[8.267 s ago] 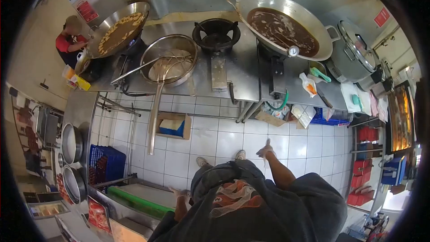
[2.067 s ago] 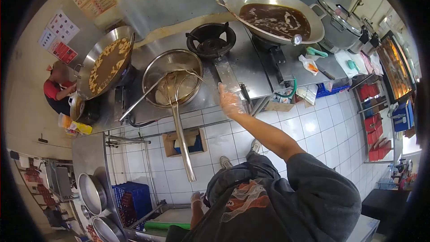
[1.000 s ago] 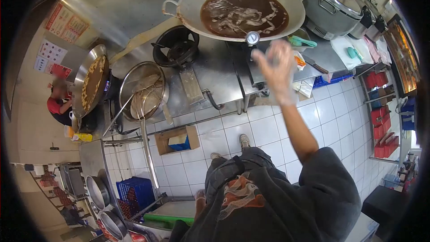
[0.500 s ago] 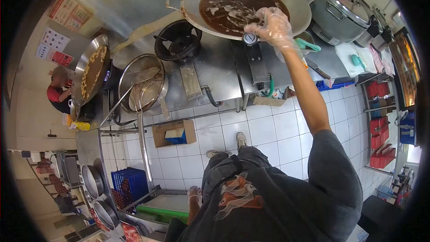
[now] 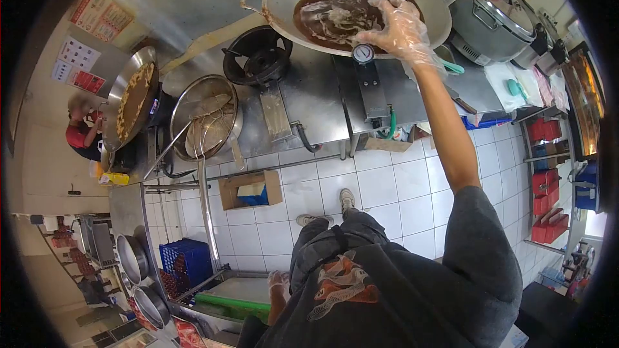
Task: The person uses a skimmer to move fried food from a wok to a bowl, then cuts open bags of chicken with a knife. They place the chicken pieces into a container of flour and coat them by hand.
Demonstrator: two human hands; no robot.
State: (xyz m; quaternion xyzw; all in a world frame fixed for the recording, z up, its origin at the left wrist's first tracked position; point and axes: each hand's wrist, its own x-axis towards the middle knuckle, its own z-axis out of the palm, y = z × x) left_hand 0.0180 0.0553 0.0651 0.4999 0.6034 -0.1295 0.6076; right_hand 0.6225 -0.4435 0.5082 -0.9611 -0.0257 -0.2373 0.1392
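My right hand (image 5: 394, 31), in a clear plastic glove, reaches over the near rim of a large two-handled wok (image 5: 271, 9). Its fingers are spread apart and nothing shows between them. Dark brown liquid (image 5: 322, 22) with pale swirls and foam lies in the wok under the fingers. A round dial gauge (image 5: 363, 54) sits at the wok's near rim, just below my thumb side. My left hand (image 5: 279, 280), gloved too, hangs low beside my body near the green-edged counter (image 5: 229, 303); its fingers are too small and blurred to read.
Left of the wok stand a black burner (image 5: 258, 58) and a pot with strainers (image 5: 209, 116). Another wok (image 5: 135, 100) sits farther left, by a person in red (image 5: 82, 132). A lidded cooker (image 5: 493, 16) and a knife (image 5: 463, 104) are at right. A cardboard box (image 5: 250, 190) lies on the floor.
My right hand has turned and its fingers have spread wider over the wok. The pale swirls in the liquid have shifted. My left hand stays low at my side.
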